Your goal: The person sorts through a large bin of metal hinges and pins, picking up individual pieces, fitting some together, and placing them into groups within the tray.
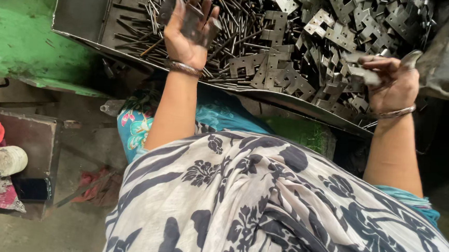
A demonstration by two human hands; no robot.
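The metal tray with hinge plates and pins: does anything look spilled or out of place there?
Nothing clearly spilled. The metal tray holds thin pins on one side and hinge plates heaped on the other, mixing in the middle. The left hand and right hand each hold hinge plates.

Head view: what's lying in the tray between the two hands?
Between the left hand and right hand, the tray holds thin metal pins and notched flat hinge plates, heaped together. Head view shows it.

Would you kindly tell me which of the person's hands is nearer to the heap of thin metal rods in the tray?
Left. The left hand is over the metal rods, holding flat metal pieces; the right hand is off to the side, at the hinge plates.
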